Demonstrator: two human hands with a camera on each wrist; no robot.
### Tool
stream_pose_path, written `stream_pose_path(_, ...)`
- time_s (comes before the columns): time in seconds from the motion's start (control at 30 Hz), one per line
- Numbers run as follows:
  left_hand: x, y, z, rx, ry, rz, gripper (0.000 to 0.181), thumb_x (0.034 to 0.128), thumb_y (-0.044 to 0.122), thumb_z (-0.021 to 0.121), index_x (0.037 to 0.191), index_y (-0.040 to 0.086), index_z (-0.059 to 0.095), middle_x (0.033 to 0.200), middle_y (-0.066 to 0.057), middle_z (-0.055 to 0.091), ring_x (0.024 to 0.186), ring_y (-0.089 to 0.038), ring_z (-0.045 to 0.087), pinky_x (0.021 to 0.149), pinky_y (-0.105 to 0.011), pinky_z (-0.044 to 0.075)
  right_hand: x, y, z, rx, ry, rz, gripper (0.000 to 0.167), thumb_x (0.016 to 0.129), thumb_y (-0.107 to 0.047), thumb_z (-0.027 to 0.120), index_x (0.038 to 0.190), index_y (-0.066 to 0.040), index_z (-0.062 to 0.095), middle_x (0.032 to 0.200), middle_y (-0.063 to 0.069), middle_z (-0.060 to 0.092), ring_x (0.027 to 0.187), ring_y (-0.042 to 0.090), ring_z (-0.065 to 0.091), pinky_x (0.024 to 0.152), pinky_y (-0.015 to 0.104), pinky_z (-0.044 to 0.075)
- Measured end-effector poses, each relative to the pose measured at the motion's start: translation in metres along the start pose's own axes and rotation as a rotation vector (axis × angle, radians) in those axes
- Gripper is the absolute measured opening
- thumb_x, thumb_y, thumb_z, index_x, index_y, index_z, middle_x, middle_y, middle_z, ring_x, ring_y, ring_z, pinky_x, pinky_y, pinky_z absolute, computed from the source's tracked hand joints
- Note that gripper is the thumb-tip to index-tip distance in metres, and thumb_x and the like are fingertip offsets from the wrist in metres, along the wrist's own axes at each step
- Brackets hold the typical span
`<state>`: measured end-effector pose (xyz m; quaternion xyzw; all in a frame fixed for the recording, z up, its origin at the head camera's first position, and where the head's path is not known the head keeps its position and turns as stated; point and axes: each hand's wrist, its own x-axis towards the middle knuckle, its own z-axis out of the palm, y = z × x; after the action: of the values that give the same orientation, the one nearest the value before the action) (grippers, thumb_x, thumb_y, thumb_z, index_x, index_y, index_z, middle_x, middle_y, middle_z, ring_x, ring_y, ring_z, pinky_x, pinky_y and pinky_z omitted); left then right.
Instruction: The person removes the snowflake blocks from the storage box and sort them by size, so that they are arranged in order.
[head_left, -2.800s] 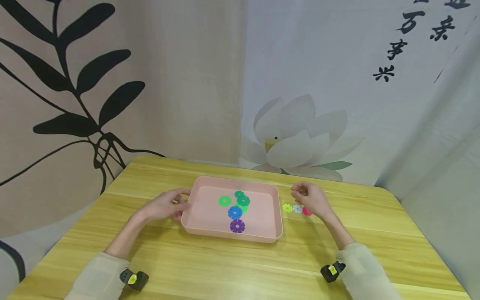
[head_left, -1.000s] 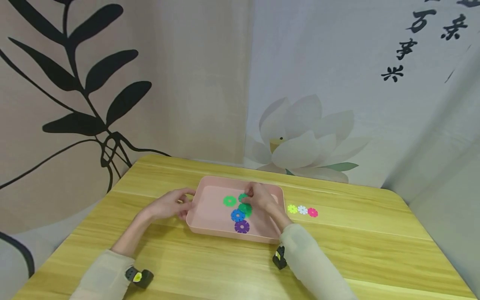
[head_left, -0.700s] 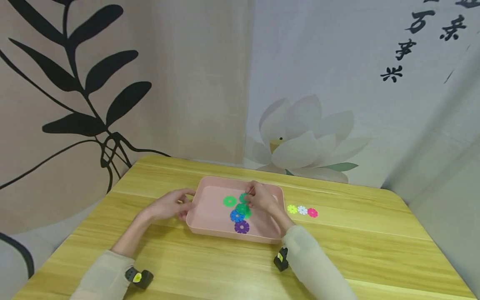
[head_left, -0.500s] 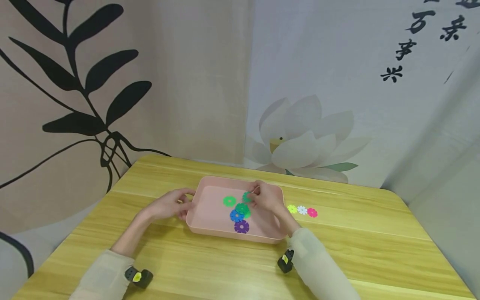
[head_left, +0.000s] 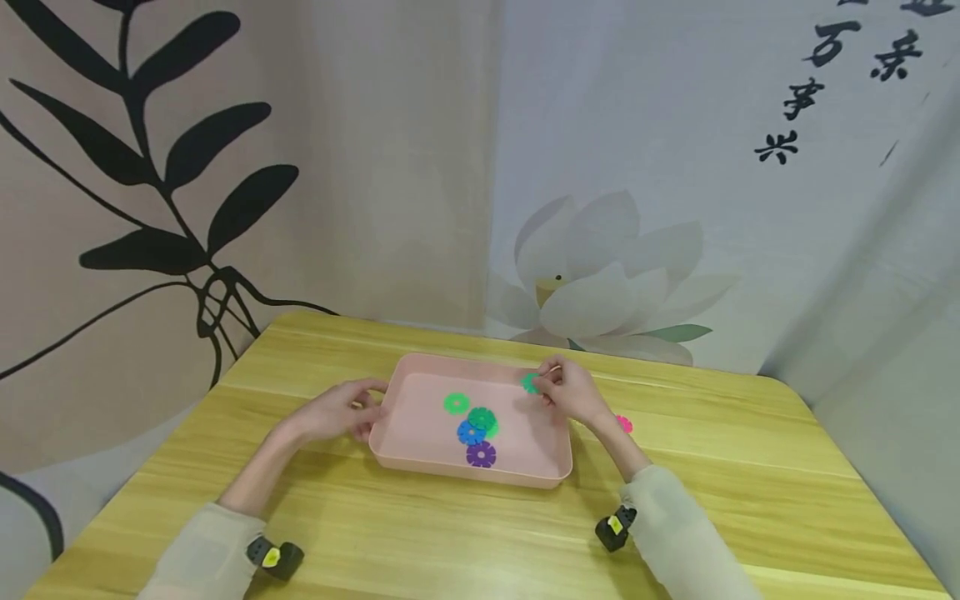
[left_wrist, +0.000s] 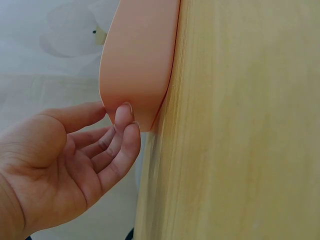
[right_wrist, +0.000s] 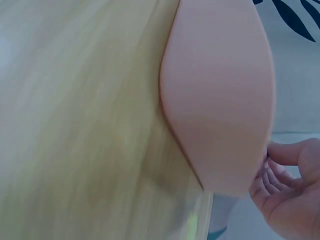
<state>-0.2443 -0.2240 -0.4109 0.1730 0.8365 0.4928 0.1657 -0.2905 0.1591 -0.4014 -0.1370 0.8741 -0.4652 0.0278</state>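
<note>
A pink tray (head_left: 431, 467) stands on the wooden table, its wall (left_wrist: 140, 55) large in the left wrist view. The left hand (head_left: 333, 412) touches its left side, thumb at the rim and fingertips against the outer wall. Over the tray's right edge the right hand (head_left: 577, 393) pinches a teal-green flower disc (head_left: 531, 383). Inside the tray lie a light green disc (head_left: 457, 403), a darker green one (head_left: 482, 418) overlapping another light green, a blue one (head_left: 471, 432) and a purple one (head_left: 481, 455). In the right wrist view the tray wall (right_wrist: 220, 90) hides that disc.
A pink-red disc (head_left: 625, 424) on the table (head_left: 750, 467) shows right of the tray, partly behind the right forearm. A yellow-green piece (right_wrist: 192, 227) shows at the bottom of the right wrist view. Printed curtains (head_left: 390, 167) hang behind the table.
The right hand came from the right into the tray, took hold of the teal-green disc and moved right with it to the tray's edge. The left hand kept its place at the tray.
</note>
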Motion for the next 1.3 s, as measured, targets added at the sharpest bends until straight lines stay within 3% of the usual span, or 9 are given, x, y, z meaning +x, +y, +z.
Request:
stream_pose_path(0.27,-0.001,0.001,0.000,-0.010,-0.001,0.007,0.051,0.1043,0.010,0.055,0.145,-0.015,0.036,0.097,-0.020,0.059,0.076,-0.022,0.063,0.069,-0.041,0.058,-0.013,0.019,-0.033,0.014,0.005,0.003,0.019,0.101,-0.005,0.060,0.113,0.007,0.052,0.084,0.025,0.063,0.070,0.036,0.063,0.064,0.039,0.057)
stream_pose_path(0.67,0.000,0.001,0.001,-0.017,-0.004,0.011,0.051,0.1040,0.010,0.056,0.144,-0.015,0.037,0.096,-0.019,0.060,0.075,-0.021,0.063,0.069,-0.041,0.058,-0.036,0.057,-0.072,-0.117,0.017,0.044,0.018,0.101,-0.003,0.058,0.111,0.010,0.050,0.084,0.019,0.066,0.066,0.027,0.066,0.058,0.032,0.057)
stream_pose_path(1.0,0.000,0.000,0.000,-0.001,0.008,0.001,0.051,0.1042,0.010,0.056,0.145,-0.014,0.037,0.095,-0.017,0.059,0.077,-0.023,0.063,0.069,-0.040,0.057,-0.061,0.080,-0.101,-0.166,0.030,0.135,0.020,0.101,-0.001,0.057,0.112,0.013,0.048,0.083,0.018,0.065,0.066,0.022,0.065,0.060,0.029,0.057)
stream_pose_path(1.3,-0.001,0.001,0.002,-0.032,-0.007,0.022,0.051,0.1042,0.009,0.055,0.144,-0.016,0.036,0.098,-0.020,0.059,0.077,-0.023,0.063,0.068,-0.042,0.057,-0.072,0.090,-0.112,-0.270,0.033,0.222,0.018,0.099,-0.005,0.063,0.103,0.010,0.053,0.076,0.012,0.063,0.060,0.016,0.062,0.055,0.028,0.054)
